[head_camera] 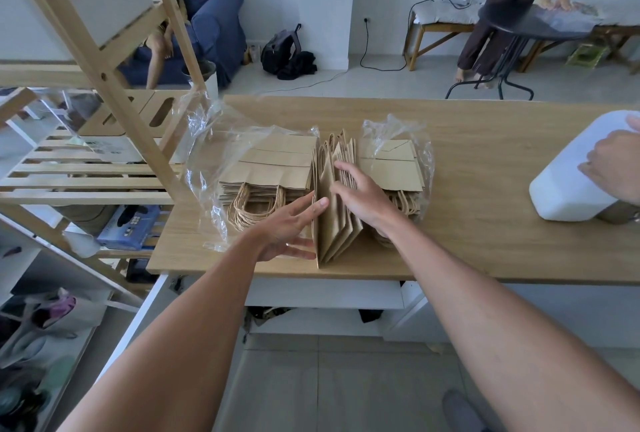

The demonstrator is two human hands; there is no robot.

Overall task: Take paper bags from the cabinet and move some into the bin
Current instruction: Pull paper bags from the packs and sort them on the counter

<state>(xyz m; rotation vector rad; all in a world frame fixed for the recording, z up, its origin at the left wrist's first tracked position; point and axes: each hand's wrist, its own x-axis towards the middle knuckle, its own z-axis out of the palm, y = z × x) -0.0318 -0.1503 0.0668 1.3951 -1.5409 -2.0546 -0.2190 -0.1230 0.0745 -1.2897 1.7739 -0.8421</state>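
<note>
Brown paper bags (334, 203) stand on edge in a small bundle at the middle of the wooden table (485, 224), fanned a little at the top. My left hand (291, 227) sits at the bundle's nine o'clock, fingers straight and spread, fingertips touching its outer face. My right hand (360, 196) lies at its three o'clock, fingers extended over the upper edges of the bags, pressing rather than pinching. At the bundle's nine o'clock a flat stack of bags (273, 172) lies in clear plastic wrap (204, 141), twine handles toward me. At three o'clock a second wrapped stack (394, 168) lies flat, partly under my right wrist. Farther toward three o'clock stands a white bin (568, 186), another person's hand (613, 165) resting on it. At ten o'clock rises a slatted wooden shelf (104, 51).
</note>
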